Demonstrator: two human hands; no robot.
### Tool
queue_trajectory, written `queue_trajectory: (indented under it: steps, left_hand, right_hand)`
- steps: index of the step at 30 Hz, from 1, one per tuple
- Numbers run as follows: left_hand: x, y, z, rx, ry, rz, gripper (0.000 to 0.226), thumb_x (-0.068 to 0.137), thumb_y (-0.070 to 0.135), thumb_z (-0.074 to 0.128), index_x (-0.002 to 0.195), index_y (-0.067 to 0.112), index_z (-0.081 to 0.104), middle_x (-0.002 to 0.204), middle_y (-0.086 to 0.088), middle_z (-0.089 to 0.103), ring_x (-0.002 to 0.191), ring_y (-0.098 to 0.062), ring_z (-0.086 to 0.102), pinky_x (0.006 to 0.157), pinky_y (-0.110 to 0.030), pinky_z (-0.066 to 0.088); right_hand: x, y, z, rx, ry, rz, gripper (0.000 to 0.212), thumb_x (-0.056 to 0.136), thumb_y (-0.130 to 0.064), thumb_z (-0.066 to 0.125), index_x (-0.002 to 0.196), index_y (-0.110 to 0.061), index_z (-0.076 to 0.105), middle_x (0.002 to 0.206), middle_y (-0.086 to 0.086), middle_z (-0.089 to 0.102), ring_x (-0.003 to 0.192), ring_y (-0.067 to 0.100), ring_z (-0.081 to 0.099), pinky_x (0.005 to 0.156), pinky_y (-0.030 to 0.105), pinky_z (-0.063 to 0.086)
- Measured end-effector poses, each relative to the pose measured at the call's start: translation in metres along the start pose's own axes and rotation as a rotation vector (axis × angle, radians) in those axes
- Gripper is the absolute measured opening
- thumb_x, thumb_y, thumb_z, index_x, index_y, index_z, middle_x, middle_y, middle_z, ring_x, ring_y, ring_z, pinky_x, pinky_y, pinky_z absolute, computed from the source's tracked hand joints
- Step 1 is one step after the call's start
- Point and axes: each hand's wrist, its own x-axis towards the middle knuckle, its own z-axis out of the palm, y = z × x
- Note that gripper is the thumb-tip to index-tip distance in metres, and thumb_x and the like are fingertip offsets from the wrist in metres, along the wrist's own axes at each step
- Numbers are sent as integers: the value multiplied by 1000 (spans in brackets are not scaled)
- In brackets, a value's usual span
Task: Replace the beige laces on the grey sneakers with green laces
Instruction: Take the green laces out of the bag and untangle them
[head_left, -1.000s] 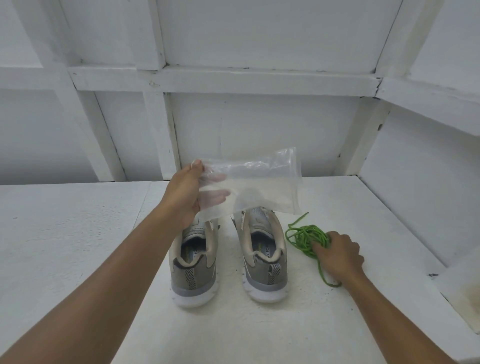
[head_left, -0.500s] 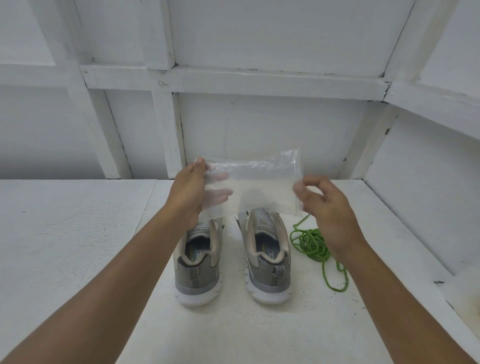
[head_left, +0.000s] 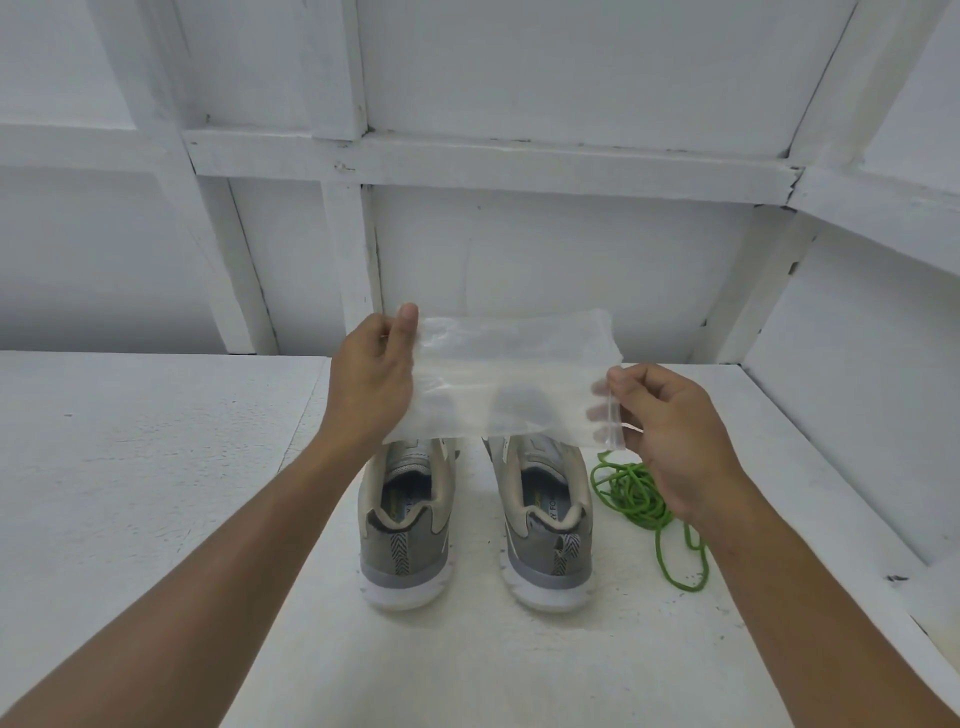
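Observation:
Two grey sneakers stand side by side on the white surface, heels toward me: the left sneaker (head_left: 405, 525) and the right sneaker (head_left: 545, 525). Their toes and laces are hidden behind a clear plastic bag (head_left: 509, 379) held up above them. My left hand (head_left: 371, 382) grips the bag's left end. My right hand (head_left: 670, 421) pinches its right end at the zip strip. A loose bundle of green laces (head_left: 636, 493) lies on the surface just right of the right sneaker, partly under my right hand.
The white table (head_left: 156, 493) meets a white panelled wall (head_left: 519, 249) at the back. A white side wall and a ledge (head_left: 883, 519) close in on the right.
My right hand left the green laces on the surface, rose, and took hold of the bag's right end. The left hand kept holding the bag. The view moved in closer.

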Motion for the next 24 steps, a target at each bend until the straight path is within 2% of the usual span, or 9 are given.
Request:
queue_trajectory:
  steps: [3,5,6,9,11,14,18,22,24]
  left_hand:
    - [0,9,-2,-89,-67,-179,59,94,63,35,86,11,61,72,2,59,58,-17,48,58,-31,42]
    - [1,12,-3,-82,-115,-241,60,95,63,30,85,14,64,79,1,67,55,-17,53,63,-32,47]
    - [1,12,-3,-75,-117,-226,60,96,62,31,81,13,62,76,-1,66,54,-17,54,64,-32,48]
    - [1,11,-2,-121,-53,-165,55,98,57,36,73,11,53,64,-3,52,43,-13,48,52,-28,41]
    - [2,11,-2,-127,-11,-149,54,98,56,35,75,10,51,65,-3,49,40,-11,46,49,-26,39]
    - [0,11,-5,-101,-7,-169,56,98,59,28,82,12,54,69,-4,56,45,-14,52,51,-28,43]
    - [-10,7,-2,27,-37,-143,63,95,64,23,96,11,56,77,-7,61,48,-14,59,52,-27,46]
    - [-4,-1,-3,110,-9,-33,74,91,70,28,92,0,56,72,-9,54,63,-22,55,65,-48,52]
    - [3,-1,-8,134,-9,-2,74,89,71,32,89,2,55,72,-9,54,65,-23,53,66,-52,53]
  right_hand:
    - [-1,0,2,0,-4,-24,21,99,-23,50,92,-10,65,98,0,70,77,15,71,69,36,58]
    - [-1,-1,2,13,-23,-31,23,98,-25,50,94,-8,65,101,2,69,78,15,71,66,31,59]
    - [-2,-1,3,30,-46,-28,24,96,-27,53,95,-7,65,101,3,70,80,16,72,67,31,59]
    - [-4,0,2,58,-182,3,36,80,-34,66,99,-4,68,99,8,72,90,25,71,75,32,59]
    - [-7,1,0,25,-253,12,30,78,-23,71,96,1,69,96,15,71,87,29,72,73,27,58]
    - [-6,4,-1,72,-207,16,18,83,-9,69,90,8,67,80,18,69,78,28,72,69,22,57]
    - [-4,5,1,139,-174,16,18,83,-9,68,92,6,67,73,15,70,77,27,71,69,21,57]
    - [-5,3,1,146,-193,30,29,77,-17,68,92,8,67,75,14,71,76,25,71,69,21,57]
    - [-5,1,0,143,-198,33,29,75,-19,68,90,6,69,79,15,70,75,24,70,68,21,56]
